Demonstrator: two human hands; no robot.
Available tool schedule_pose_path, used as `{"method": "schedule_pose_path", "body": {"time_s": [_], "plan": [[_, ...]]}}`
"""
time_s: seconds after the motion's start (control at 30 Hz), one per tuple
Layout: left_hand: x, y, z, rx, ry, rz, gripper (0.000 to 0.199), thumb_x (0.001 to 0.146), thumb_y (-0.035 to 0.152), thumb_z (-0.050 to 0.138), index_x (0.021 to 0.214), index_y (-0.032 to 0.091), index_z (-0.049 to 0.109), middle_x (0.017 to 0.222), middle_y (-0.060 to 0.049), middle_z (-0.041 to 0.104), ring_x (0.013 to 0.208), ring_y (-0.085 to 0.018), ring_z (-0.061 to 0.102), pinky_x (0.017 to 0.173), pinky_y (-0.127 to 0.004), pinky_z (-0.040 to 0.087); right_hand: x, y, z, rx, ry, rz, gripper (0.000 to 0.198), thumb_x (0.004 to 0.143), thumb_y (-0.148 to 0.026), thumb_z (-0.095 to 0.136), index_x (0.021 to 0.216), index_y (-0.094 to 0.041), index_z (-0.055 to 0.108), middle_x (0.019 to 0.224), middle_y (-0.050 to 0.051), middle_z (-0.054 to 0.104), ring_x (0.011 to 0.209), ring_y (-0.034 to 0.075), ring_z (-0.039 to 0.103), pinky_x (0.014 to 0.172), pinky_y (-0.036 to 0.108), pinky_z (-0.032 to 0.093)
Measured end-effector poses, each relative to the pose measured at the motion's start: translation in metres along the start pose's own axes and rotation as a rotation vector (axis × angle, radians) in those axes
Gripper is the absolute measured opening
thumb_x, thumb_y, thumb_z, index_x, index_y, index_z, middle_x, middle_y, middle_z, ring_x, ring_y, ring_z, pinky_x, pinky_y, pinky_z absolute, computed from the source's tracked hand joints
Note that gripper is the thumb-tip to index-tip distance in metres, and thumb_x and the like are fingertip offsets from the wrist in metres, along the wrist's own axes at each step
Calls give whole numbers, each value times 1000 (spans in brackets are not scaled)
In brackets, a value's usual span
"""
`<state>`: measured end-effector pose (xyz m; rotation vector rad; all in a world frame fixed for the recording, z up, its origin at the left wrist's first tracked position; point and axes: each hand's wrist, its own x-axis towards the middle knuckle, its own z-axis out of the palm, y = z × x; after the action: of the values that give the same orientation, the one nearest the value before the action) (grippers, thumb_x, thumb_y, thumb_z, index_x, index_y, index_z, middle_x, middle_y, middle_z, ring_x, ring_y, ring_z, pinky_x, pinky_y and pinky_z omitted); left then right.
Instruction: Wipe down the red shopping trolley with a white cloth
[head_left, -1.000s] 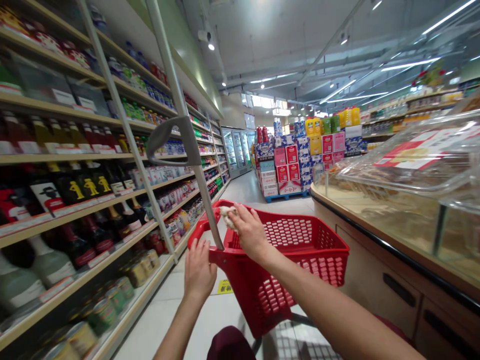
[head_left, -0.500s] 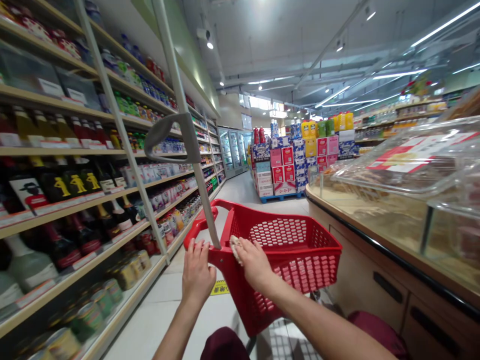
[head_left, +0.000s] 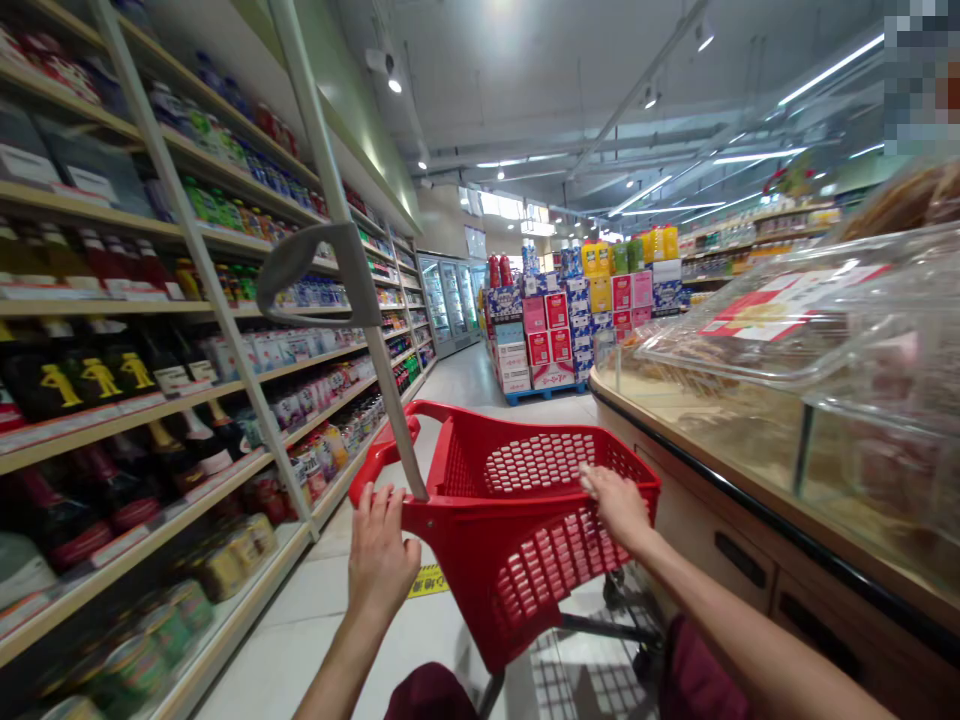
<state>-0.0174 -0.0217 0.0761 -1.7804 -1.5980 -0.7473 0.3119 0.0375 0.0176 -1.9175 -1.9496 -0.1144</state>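
Observation:
A red plastic shopping cart [head_left: 457, 560] with a perforated basket stands in front of me. My left hand [head_left: 381, 545] grips its rear edge beside the handle, fingers hooked over the top. My right hand [head_left: 619, 508] is at the near side rim of the basket, toward the far end. Between its fingers is a pale cloth [head_left: 587, 475], mostly hidden by the hand. A grey metal pole [head_left: 390, 400] with a grey loop grip [head_left: 319, 280] rises from the cart's back corner.
Shelves [head_left: 172, 430] of bottles and cans line the left side. A wooden display counter [head_left: 697, 480] with plastic-covered food is close on the right. Stacked boxes [head_left: 551, 340] stand ahead on a blue pallet, and a yellow floor sign [head_left: 427, 581] lies below the cart.
My right hand has slid with the cloth along the basket rim, from near the pole to the far end. My left hand keeps its hold on the cart. The view has shifted slightly.

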Motion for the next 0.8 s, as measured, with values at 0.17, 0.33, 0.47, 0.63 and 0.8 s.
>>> {"method": "schedule_pose_path", "body": {"time_s": [0.17, 0.33, 0.47, 0.63, 0.8], "plan": [[1, 2, -2, -12, -29, 5, 49, 64, 10, 42, 113, 9, 46, 122, -13, 45, 126, -29, 22, 103, -44, 28, -7, -125, -23, 252, 208, -516, 44, 84, -10, 38, 124, -28, 42, 124, 8, 49, 110, 18, 47, 88, 33, 39], [-3, 5, -7, -47, -48, -1, 53, 62, 8, 42, 114, 9, 44, 125, -14, 43, 128, -28, 18, 104, -44, 26, 34, -218, -147, 327, 674, -729, 40, 86, -16, 38, 124, -30, 41, 139, 2, 28, 127, 20, 22, 100, 41, 25], [-5, 5, -9, -81, -69, -12, 56, 60, 6, 42, 116, 9, 43, 126, -14, 42, 128, -28, 17, 103, -45, 26, 58, -241, -171, 109, 772, -955, 38, 86, -16, 37, 123, -26, 42, 139, 0, 28, 130, 21, 11, 104, 48, 11], [-6, 3, -7, -118, -68, -35, 57, 58, 5, 42, 115, 6, 44, 125, -16, 42, 127, -30, 19, 102, -47, 28, 42, -210, -92, -161, 622, -1405, 32, 87, -20, 37, 117, -14, 48, 129, 5, 44, 126, 16, 24, 106, 39, 18], [-7, 2, -4, -164, -33, -35, 60, 57, 3, 42, 117, 11, 43, 127, -14, 41, 128, -29, 18, 100, -50, 29, 62, -225, -128, -181, 663, -1322, 35, 85, -15, 39, 120, -20, 46, 132, 2, 40, 127, 19, 23, 106, 45, 15]]}}
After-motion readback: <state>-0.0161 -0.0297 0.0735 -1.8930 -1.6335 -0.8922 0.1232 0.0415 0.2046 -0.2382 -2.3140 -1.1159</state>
